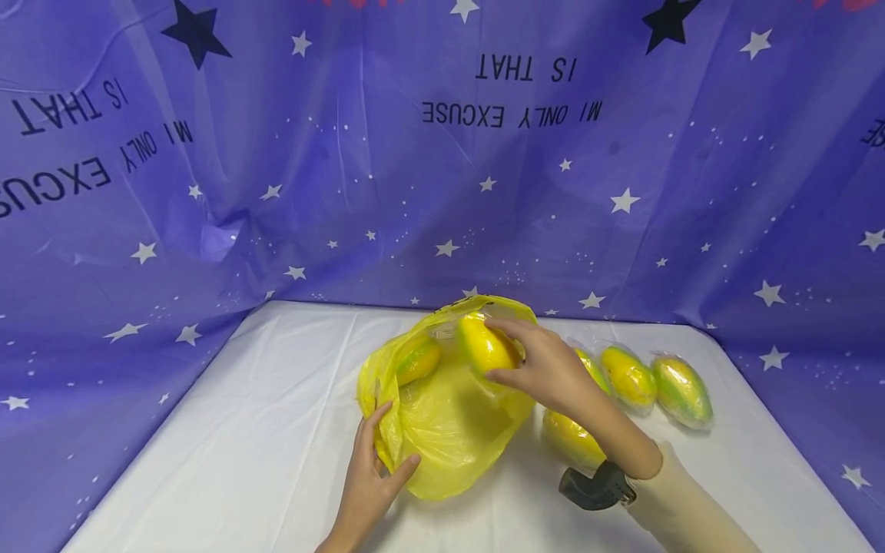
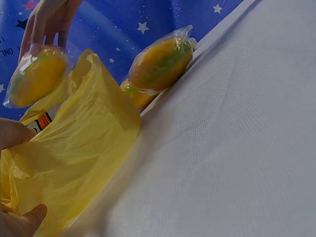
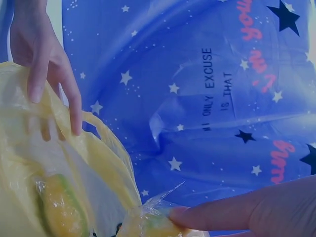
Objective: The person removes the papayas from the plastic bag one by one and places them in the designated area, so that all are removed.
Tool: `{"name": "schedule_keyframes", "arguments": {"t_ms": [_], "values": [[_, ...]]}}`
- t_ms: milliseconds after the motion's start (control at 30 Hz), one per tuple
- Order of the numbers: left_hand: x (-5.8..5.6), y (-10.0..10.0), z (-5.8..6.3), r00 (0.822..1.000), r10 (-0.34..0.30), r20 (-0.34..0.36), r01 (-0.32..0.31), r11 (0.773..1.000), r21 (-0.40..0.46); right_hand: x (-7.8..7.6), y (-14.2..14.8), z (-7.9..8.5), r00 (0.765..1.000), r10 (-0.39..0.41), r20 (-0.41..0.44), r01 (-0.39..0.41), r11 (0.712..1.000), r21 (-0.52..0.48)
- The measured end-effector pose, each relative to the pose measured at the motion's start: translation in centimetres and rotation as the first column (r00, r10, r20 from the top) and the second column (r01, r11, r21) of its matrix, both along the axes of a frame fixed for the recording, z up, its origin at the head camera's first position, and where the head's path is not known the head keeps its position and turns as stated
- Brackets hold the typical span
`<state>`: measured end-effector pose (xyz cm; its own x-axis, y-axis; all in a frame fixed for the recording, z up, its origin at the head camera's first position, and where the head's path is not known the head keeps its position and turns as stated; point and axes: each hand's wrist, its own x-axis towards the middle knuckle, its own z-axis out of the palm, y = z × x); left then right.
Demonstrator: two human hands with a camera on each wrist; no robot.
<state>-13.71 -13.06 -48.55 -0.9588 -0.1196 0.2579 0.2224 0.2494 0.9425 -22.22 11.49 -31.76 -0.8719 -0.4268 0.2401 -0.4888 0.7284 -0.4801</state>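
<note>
A yellow plastic bag (image 1: pixel 449 453) stands with its mouth spread wide on the white table. My left hand (image 1: pixel 366 480) grips its near left rim, some fingers inside the wall and the thumb outside. Over the mouth, my right hand (image 1: pixel 549 369) holds a yellow-green mango (image 1: pixel 487 344) in clear wrap, thumb and fingers around its right end. In the left wrist view this mango (image 2: pixel 39 79) hangs beside the bag's upper edge. Another wrapped mango (image 1: pixel 418 361) lies inside the bag on the left; the right wrist view shows that mango (image 3: pixel 63 207) through the opening.
Several more wrapped mangoes lie right of the bag, including a mango (image 1: pixel 628 376) at the back, a mango (image 1: pixel 683 390) farthest right and a mango (image 1: pixel 570 436) partly under my right forearm. A purple star-printed curtain (image 1: pixel 387 215) hangs behind the white table (image 1: pixel 249 430).
</note>
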Motion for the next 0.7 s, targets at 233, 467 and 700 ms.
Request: {"name": "schedule_keyframes", "arguments": {"t_ms": [233,467,700], "values": [[0.1,0.0,-0.1,1.0,-0.027,0.015,0.026,0.999,0.029,0.4,2.1,-0.7,1.0,-0.025,0.011,0.026,0.998,-0.055],[0.1,0.0,-0.1,1.0,-0.021,0.012,0.021,0.999,0.039,1.2,3.9,-0.8,0.998,-0.044,0.034,0.047,0.996,-0.078],[0.0,0.0,0.0,0.999,-0.036,-0.013,0.036,0.998,0.057,2.3,5.8,-0.4,0.997,-0.059,0.045,0.063,0.995,-0.079]]}}
